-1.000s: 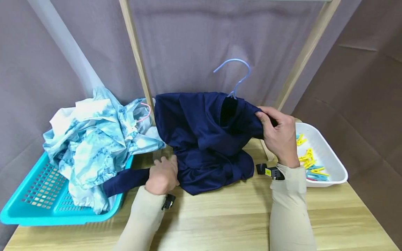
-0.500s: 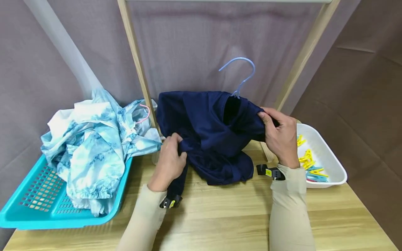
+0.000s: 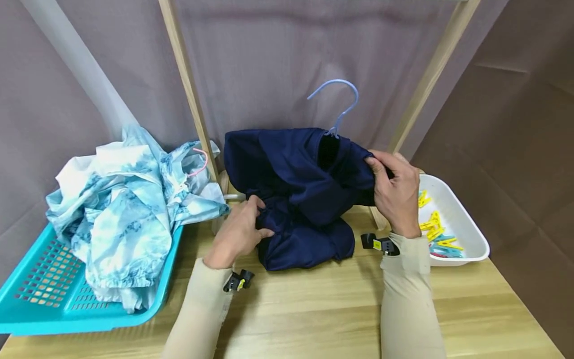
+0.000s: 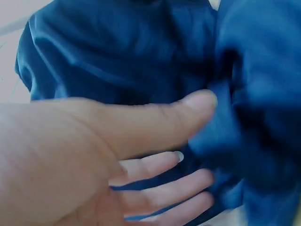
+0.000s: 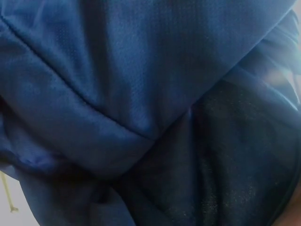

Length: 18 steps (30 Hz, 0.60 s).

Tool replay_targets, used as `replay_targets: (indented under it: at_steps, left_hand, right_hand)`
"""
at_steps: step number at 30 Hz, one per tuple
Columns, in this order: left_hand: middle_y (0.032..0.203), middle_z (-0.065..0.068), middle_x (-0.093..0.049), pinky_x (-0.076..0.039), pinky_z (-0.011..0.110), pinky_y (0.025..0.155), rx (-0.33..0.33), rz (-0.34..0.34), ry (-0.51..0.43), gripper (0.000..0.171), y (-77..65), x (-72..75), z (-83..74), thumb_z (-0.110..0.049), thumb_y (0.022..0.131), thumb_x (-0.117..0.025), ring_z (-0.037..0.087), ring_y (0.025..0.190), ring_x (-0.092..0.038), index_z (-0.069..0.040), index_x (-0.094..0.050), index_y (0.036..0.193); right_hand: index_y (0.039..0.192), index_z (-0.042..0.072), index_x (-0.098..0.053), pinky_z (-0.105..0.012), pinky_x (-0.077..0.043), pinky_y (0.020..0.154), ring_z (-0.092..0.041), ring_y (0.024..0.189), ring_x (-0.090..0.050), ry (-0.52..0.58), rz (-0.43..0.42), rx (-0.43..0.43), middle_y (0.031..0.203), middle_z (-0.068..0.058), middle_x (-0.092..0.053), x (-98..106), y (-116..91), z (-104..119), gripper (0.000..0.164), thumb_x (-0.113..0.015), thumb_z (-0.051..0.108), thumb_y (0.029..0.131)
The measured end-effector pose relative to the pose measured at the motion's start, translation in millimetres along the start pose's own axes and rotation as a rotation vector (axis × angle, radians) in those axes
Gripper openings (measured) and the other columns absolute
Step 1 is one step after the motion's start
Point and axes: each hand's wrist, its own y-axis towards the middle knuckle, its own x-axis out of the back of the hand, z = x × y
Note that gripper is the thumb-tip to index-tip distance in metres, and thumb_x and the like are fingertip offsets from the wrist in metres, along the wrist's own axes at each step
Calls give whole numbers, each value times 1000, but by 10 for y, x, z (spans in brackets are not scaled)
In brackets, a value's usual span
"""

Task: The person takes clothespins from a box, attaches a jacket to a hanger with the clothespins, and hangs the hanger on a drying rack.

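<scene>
A navy long-sleeved top (image 3: pixel 287 169) lies bunched in the middle, with a blue wire hanger (image 3: pixel 357 97) in its neck and the hook standing up. My right hand (image 3: pixel 396 194) grips the top's right shoulder, thumb in front and the other fingers hidden behind the cloth. At the left side of the lower folds is my left hand (image 3: pixel 239 229), its thumb and fingers spread apart against the fabric. In the left wrist view the thumb (image 4: pixel 155 125) and several fingers stretch over the navy cloth. Navy fabric (image 5: pixel 136 70) fills most of the right wrist view.
On the left, a turquoise basket (image 3: pixel 154 304) holds a light blue and white garment (image 3: pixel 130 219) with a pink hanger hook (image 3: pixel 207 162). A white tray (image 3: pixel 475 234) of yellow and blue clothespins (image 3: pixel 432 224) stands right. Wooden rack posts (image 3: pixel 186 75) rise behind.
My left hand has drawn the narrow navy sleeve away from the basket toward the top's folds, and its fingers have since spread. The right hand keeps its grip at the shoulder.
</scene>
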Motion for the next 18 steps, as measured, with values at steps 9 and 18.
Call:
replay_targets:
  at_steps: [9,18]
  left_hand:
    - [146,18,-50,-38,52,110,-325,-610,1,44,-58,506,-2,-13,100,-64,38,132,-42,-9,-55,143]
    - [97,12,-70,-50,35,74,-320,-692,-33,17,-28,562,93,-13,100,-64,28,82,-67,-4,-78,103]
  right_hand:
    - [97,-1,-77,-18,-36,80,-2,87,-51,105,13,88,85,-13,-71,65,53,86,10,-68,2,95]
    - [103,5,-78,-19,-48,87,-1,92,-65,140,32,18,97,-7,-75,148,40,239,12,-73,6,92]
